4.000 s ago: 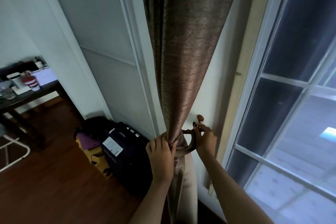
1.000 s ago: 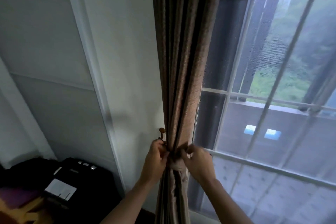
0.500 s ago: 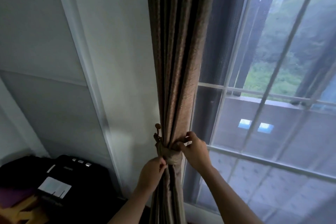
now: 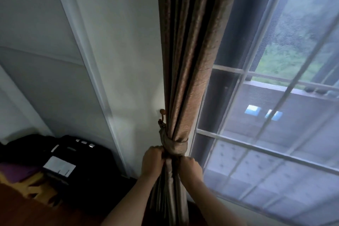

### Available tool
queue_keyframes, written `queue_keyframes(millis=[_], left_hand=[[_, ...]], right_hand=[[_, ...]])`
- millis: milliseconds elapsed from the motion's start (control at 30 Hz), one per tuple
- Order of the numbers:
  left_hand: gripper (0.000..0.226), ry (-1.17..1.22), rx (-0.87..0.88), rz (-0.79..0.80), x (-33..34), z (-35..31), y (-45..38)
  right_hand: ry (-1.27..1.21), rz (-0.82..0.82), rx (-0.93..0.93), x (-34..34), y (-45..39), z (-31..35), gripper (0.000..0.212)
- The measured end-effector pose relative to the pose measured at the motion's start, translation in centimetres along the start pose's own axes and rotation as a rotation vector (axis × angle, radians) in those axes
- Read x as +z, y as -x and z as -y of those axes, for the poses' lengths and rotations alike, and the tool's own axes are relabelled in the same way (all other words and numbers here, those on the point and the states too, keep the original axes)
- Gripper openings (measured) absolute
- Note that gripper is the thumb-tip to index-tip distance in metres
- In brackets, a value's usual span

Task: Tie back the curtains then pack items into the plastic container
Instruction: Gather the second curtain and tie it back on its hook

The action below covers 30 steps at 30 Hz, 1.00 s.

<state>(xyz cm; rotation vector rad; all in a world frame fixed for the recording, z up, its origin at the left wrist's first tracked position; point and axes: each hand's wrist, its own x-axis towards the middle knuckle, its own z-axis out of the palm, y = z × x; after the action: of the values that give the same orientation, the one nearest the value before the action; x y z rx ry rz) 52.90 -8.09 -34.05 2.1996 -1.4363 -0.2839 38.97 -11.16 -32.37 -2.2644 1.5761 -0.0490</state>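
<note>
Beside the window (image 4: 275, 134), the curtain (image 4: 189, 60) hung gathered, its tieback (image 4: 174, 145) already wrapped round and looped to the wall hook (image 4: 162, 113), both the left hand (image 4: 153, 161) and right hand (image 4: 190, 168) gripping folds just below; packing apparently remained, no container visible.

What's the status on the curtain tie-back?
Both hands, left and right, gripping curtain below tieback. Tieback wrapped, looped on wall hook. Nothing obstructing.

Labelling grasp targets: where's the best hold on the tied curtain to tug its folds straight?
Grip the curtain just under the tieback band, coming from below on both sides, as the left hand and right hand do: the band cinches it narrowest there.
</note>
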Motion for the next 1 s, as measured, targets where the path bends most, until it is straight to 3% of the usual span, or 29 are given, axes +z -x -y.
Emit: queue_keyframes(millis=[167, 633, 833, 1000], left_hand=[[0.021, -0.021, -0.045, -0.046, 0.9, -0.9, 0.4], [0.015, -0.069, 0.258, 0.006, -5.5, 1.4, 2.5], [0.023, -0.094, 0.506, -0.075, -9.3, 4.7, 5.5], [0.041, -0.214, 0.502, -0.036, -12.7, 7.5, 9.0]], right_hand=[[0.008, -0.008, 0.016, 0.5, -0.3, 0.5, 0.027], [0.049, -0.131, 0.110, 0.7, 4.2, 2.1, 0.029], [0.105, -0.287, 0.200, 2.1, 10.4, 4.5, 0.046], [0.129, -0.285, 0.259, 2.4, 15.7, 6.7, 0.063]])
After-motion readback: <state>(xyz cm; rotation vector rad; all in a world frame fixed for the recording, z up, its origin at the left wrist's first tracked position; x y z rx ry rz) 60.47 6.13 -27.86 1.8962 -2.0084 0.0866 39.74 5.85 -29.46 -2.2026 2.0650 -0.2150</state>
